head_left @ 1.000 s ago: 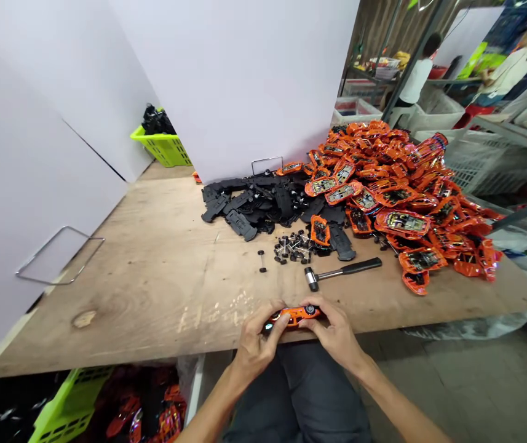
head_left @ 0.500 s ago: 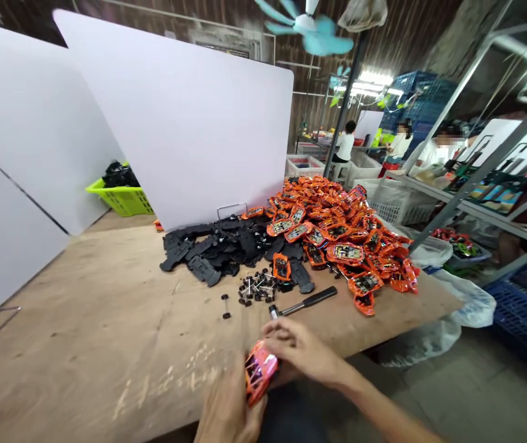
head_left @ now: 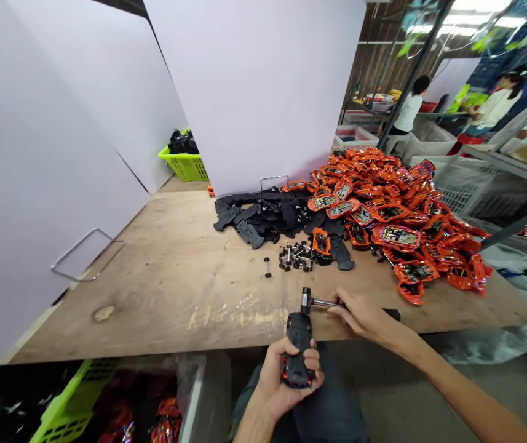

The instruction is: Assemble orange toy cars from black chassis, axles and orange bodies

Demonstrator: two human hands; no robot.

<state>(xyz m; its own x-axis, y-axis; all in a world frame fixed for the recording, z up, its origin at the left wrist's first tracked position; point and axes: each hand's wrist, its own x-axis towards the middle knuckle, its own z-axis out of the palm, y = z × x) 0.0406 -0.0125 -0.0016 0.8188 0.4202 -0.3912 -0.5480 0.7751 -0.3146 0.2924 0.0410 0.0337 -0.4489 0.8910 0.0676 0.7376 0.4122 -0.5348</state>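
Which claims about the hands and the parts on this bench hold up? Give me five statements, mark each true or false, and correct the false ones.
1. The left hand holds a toy car with its black underside facing up. True.
2. The right hand holds a screwdriver. False: the right hand holds a hammer.
3. A single wheeled axle lies apart, to the left of the small pile of axles. True.
4. The heap of orange car bodies lies left of the black plates. False: the heap is to their right.
5. Black parts show in the green basket at the back. True.
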